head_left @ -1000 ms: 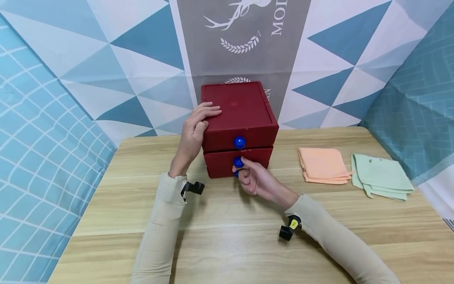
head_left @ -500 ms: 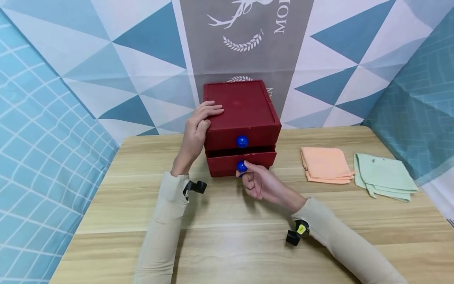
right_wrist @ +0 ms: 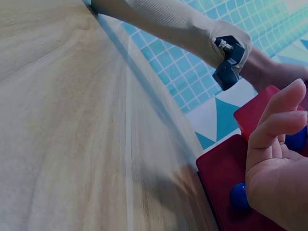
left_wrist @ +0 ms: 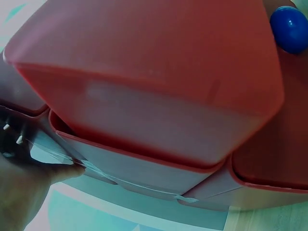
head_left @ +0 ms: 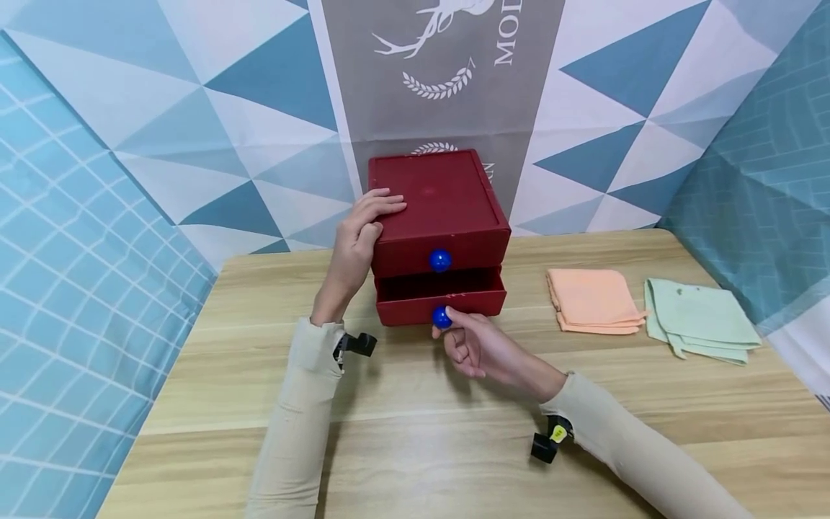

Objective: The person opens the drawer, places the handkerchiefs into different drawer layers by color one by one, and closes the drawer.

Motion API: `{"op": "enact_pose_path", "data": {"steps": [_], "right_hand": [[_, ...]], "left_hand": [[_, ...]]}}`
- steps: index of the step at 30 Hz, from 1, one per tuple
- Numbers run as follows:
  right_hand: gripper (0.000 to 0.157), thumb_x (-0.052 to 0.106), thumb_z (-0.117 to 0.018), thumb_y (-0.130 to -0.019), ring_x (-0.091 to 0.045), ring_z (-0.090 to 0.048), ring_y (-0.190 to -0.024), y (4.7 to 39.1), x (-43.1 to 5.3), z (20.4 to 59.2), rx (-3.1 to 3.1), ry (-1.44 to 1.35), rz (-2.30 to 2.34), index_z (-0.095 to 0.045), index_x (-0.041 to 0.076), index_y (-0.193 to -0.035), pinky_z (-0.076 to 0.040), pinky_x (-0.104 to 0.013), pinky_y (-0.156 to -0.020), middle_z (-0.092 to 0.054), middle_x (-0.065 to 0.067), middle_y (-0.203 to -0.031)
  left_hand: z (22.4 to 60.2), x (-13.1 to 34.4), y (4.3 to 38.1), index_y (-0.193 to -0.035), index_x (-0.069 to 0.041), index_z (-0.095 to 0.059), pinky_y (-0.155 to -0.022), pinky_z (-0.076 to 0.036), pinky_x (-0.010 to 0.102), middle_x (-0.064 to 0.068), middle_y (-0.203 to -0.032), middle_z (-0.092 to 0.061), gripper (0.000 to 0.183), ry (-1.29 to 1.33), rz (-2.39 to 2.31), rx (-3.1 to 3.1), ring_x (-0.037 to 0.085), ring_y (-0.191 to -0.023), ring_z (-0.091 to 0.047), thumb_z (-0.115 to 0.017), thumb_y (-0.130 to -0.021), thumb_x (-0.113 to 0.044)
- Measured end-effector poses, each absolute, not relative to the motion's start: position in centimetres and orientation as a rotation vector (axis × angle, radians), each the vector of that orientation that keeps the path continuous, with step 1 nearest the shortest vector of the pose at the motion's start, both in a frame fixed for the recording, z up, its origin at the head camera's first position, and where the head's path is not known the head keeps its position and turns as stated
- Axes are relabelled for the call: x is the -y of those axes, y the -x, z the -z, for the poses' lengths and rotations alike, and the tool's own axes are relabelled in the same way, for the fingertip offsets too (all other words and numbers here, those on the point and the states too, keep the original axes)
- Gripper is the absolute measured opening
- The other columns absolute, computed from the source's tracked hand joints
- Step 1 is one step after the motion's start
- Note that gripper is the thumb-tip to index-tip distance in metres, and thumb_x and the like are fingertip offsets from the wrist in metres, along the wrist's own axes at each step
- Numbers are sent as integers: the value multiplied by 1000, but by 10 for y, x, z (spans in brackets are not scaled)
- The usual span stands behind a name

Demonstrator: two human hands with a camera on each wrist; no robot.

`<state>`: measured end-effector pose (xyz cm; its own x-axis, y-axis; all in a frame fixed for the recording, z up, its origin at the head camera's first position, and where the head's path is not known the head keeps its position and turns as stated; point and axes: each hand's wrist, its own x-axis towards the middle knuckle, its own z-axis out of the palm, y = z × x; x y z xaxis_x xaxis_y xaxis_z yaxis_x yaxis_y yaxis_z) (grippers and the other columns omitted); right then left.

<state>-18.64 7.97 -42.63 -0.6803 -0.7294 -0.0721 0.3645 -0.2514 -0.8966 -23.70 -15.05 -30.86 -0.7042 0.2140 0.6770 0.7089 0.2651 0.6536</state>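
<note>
A dark red cabinet (head_left: pixel 431 194) stands at the back of the table, with three drawers stacked in it. Its middle drawer (head_left: pixel 408 311) is pulled out, and the visible part of its inside is bare and dark. My right hand (head_left: pixel 489 351) pinches this drawer's blue knob (head_left: pixel 442 317) between thumb and forefinger. My left hand (head_left: pixel 353 241) rests at the cabinet's top left edge, fingers laid over the top, thumb near the side. The top drawer's blue knob (head_left: pixel 440 260) shows above. In the right wrist view, the bottom drawer's knob (right_wrist: pixel 239 196) is partly behind my right hand.
A folded orange cloth (head_left: pixel 593 301) and a folded green cloth (head_left: pixel 703 321) lie on the wooden table (head_left: pixel 402 432), right of the cabinet. Patterned cloth walls (head_left: pixel 279 101) enclose the back and sides.
My right hand has drawn the middle drawer out toward me from nearly closed, moving down and slightly right. The gap over it has widened. My left hand stays on the cabinet.
</note>
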Motion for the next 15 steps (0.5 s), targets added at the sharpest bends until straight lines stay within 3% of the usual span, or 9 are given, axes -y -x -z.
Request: {"op": "enact_pose_path", "data": {"steps": [15], "right_hand": [[43, 42, -38, -106, -11, -53, -43, 162, -88, 423, -1292, 459, 1926, -57, 4, -110, -36, -19, -37, -56, 0, -63]], "left_hand": [[310, 150, 238, -122, 10, -64, -118, -24, 36, 26, -134, -57, 46, 827, 1456, 2091, 38, -138, -37, -31, -90, 8]]}}
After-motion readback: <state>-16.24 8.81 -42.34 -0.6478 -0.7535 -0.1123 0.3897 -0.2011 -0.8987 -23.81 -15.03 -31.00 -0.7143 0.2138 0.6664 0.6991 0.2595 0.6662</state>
